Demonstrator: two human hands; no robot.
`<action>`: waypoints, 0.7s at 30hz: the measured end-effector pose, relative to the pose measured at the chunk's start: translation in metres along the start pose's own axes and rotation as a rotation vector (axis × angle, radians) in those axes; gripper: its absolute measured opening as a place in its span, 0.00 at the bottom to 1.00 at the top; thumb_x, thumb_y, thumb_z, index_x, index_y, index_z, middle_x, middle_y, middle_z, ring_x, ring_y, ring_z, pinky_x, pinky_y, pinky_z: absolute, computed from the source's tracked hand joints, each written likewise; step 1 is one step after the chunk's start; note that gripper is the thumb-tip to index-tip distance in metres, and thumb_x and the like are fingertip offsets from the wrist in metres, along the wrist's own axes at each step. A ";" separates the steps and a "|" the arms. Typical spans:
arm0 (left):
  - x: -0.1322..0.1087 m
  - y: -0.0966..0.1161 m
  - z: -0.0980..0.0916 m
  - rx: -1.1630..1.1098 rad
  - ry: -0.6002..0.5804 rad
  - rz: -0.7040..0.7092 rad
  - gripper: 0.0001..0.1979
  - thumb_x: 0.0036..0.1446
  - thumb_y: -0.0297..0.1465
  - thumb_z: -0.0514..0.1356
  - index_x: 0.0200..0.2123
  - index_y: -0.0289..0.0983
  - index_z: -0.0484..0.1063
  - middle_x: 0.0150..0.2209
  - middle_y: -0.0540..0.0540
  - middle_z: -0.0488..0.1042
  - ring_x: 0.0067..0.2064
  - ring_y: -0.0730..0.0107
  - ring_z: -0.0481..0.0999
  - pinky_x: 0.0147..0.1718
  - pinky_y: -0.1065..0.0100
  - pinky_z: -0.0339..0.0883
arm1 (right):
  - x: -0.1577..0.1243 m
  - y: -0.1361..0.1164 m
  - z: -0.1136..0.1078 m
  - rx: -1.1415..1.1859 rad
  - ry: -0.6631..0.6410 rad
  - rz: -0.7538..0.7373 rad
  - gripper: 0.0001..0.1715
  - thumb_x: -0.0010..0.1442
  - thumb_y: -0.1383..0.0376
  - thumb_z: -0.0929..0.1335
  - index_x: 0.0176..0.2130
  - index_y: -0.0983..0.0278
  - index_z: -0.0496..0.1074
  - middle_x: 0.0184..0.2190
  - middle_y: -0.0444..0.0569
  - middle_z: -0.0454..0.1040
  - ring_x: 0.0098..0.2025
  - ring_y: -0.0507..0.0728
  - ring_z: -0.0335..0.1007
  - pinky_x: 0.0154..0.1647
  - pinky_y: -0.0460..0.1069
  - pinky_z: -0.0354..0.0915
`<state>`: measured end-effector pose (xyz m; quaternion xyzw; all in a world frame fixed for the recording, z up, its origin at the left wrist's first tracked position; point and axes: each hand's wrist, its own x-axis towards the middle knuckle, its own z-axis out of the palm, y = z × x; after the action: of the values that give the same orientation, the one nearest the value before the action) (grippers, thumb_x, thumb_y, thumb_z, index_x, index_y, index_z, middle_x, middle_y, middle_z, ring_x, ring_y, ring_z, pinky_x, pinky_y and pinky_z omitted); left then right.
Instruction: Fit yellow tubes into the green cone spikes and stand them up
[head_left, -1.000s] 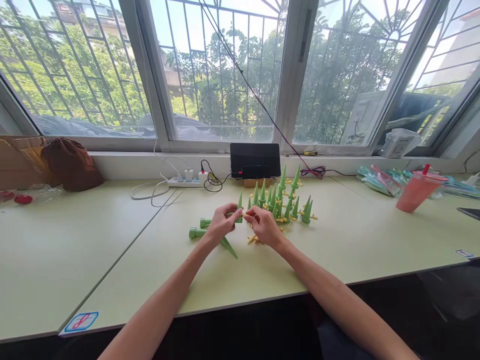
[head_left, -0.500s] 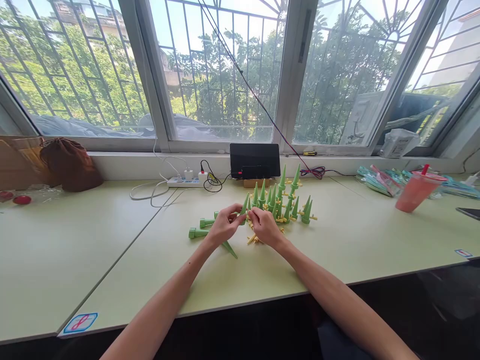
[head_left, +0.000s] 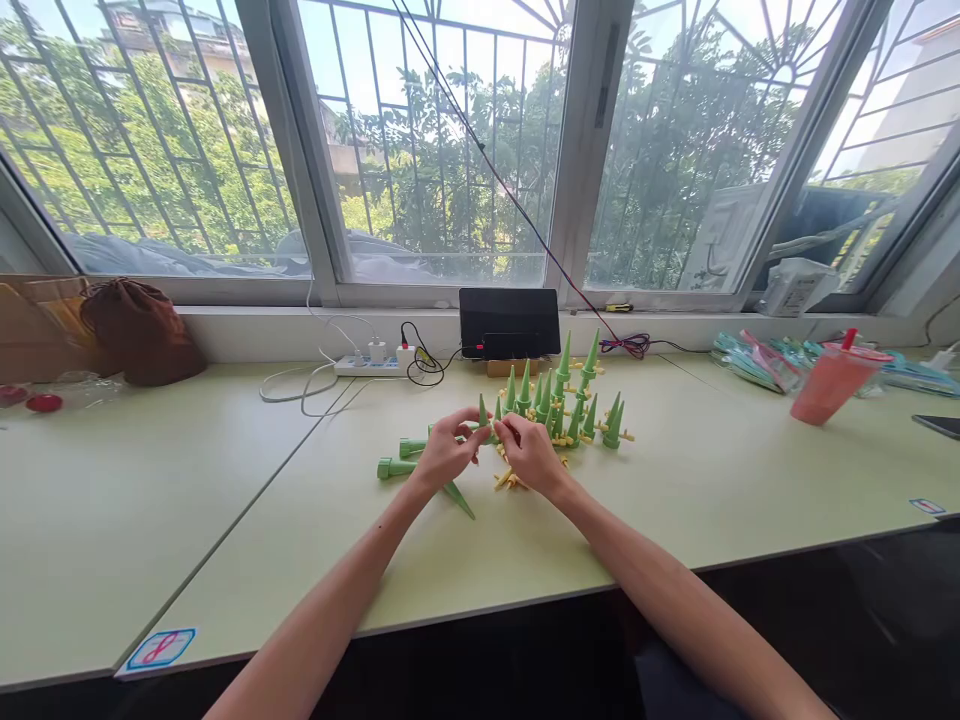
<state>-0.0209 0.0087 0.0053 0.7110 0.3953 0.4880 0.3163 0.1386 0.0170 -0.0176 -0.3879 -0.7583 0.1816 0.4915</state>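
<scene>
My left hand (head_left: 448, 452) is closed around a green cone-shaped watering spike (head_left: 482, 410), its tip pointing up. My right hand (head_left: 531, 452) meets it from the right, thumb and fingertips pinched on a small yellow valve piece that the fingers mostly hide. Behind and to the right of my hands stand several green spikes (head_left: 563, 370) on their caps, with yellow valves sticking out sideways. Loose yellow valves (head_left: 510, 480) lie below my right hand. Left of and partly under my left hand, several green spikes (head_left: 397, 467) lie flat on the table.
A black tablet (head_left: 510, 318) stands against the window sill. Left of it are a white power strip (head_left: 371, 365) and cables. A pink cup with a straw (head_left: 834, 385) and plastic packets (head_left: 757, 362) sit at right. A brown drawstring bag (head_left: 142, 335) stands far left.
The spike in my left hand has turned from leaning right to nearly upright and sits slightly lower and farther left. My right hand stays close to it, pinching the valve piece.
</scene>
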 end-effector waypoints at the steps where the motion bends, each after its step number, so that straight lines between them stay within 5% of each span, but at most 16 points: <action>1: 0.000 -0.001 0.000 -0.005 0.010 -0.006 0.15 0.53 0.38 0.61 0.41 0.36 0.75 0.40 0.44 0.74 0.23 0.78 0.67 0.19 0.71 0.71 | 0.000 0.000 0.000 0.003 -0.005 -0.001 0.18 0.65 0.57 0.59 0.27 0.63 0.63 0.19 0.42 0.62 0.21 0.50 0.54 0.23 0.45 0.50; 10: 0.000 0.007 -0.001 -0.182 0.012 -0.095 0.16 0.48 0.33 0.62 0.42 0.35 0.73 0.36 0.44 0.75 0.34 0.66 0.76 0.28 0.64 0.76 | -0.001 0.000 -0.001 0.018 0.022 -0.012 0.12 0.63 0.61 0.61 0.30 0.64 0.65 0.22 0.44 0.67 0.23 0.51 0.58 0.26 0.45 0.55; 14: 0.002 0.007 -0.002 -0.240 0.123 -0.141 0.14 0.48 0.35 0.63 0.39 0.34 0.71 0.37 0.44 0.73 0.27 0.72 0.74 0.21 0.68 0.72 | 0.000 -0.003 -0.002 0.036 0.084 -0.011 0.13 0.64 0.61 0.60 0.30 0.64 0.65 0.21 0.43 0.66 0.23 0.51 0.59 0.26 0.45 0.56; 17: 0.003 0.003 -0.002 -0.241 0.195 -0.211 0.17 0.51 0.42 0.62 0.35 0.34 0.69 0.29 0.49 0.70 0.19 0.78 0.68 0.13 0.73 0.63 | 0.000 -0.004 -0.003 0.061 0.106 -0.035 0.13 0.65 0.60 0.60 0.31 0.64 0.65 0.23 0.43 0.66 0.24 0.51 0.61 0.27 0.45 0.57; 21: 0.002 0.002 0.000 -0.300 0.032 -0.279 0.21 0.52 0.49 0.61 0.32 0.35 0.65 0.22 0.51 0.68 0.16 0.78 0.64 0.11 0.75 0.56 | -0.001 -0.005 -0.004 0.081 0.088 -0.058 0.12 0.65 0.60 0.60 0.32 0.63 0.65 0.24 0.43 0.66 0.25 0.51 0.61 0.28 0.45 0.57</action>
<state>-0.0201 0.0101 0.0077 0.5865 0.4177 0.5041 0.4768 0.1402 0.0128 -0.0135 -0.3530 -0.7389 0.1805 0.5449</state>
